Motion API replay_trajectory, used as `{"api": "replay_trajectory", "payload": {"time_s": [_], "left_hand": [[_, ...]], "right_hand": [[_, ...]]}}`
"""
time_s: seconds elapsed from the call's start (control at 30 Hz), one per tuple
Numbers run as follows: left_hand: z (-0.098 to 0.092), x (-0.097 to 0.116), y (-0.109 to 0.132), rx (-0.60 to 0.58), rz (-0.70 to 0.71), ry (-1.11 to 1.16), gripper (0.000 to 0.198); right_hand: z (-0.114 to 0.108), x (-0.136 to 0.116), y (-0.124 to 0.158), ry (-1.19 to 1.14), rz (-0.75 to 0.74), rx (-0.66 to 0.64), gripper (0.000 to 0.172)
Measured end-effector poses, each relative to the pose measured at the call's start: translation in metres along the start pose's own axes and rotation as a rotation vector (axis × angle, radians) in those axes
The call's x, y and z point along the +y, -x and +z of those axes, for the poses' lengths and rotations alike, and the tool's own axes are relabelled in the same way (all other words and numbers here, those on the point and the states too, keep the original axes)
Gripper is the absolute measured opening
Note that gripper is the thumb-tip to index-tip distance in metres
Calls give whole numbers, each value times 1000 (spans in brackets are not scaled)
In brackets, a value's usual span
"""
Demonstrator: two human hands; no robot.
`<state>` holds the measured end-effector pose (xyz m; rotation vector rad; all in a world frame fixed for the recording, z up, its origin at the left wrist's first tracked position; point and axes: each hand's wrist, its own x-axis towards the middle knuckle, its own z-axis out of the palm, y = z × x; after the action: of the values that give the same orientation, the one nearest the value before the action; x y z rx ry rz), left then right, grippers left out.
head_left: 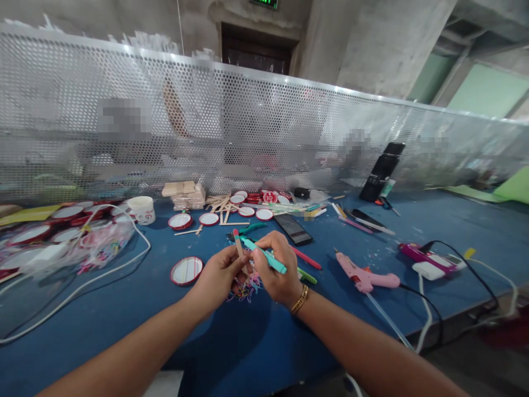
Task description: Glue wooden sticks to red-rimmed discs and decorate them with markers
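Your left hand (219, 273) has its fingers closed on a stick (238, 248), held upright at mid-view over the worktop (124, 309). Your right hand (276, 270) grips a pen (264, 255), one end just beside the stick. A glue gun (363, 275) lies at 3 o'clock of the hands and a lid (187, 270) at 9 o'clock.

Pink glue gun (366, 275) right; dark phone (292, 227) centre; white cup (141, 209) left; stack (184, 194), perhaps wooden sticks, behind.
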<state>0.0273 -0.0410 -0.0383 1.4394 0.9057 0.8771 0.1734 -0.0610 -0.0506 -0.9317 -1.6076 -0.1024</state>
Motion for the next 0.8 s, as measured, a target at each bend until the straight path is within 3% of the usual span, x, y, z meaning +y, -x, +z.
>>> {"api": "replay_trajectory", "payload": {"time_s": [0.8], "left_hand": [[3,4,3,23,-8,19,39]], "right_hand": [[0,-1,0,-16,11,-6,4]]}}
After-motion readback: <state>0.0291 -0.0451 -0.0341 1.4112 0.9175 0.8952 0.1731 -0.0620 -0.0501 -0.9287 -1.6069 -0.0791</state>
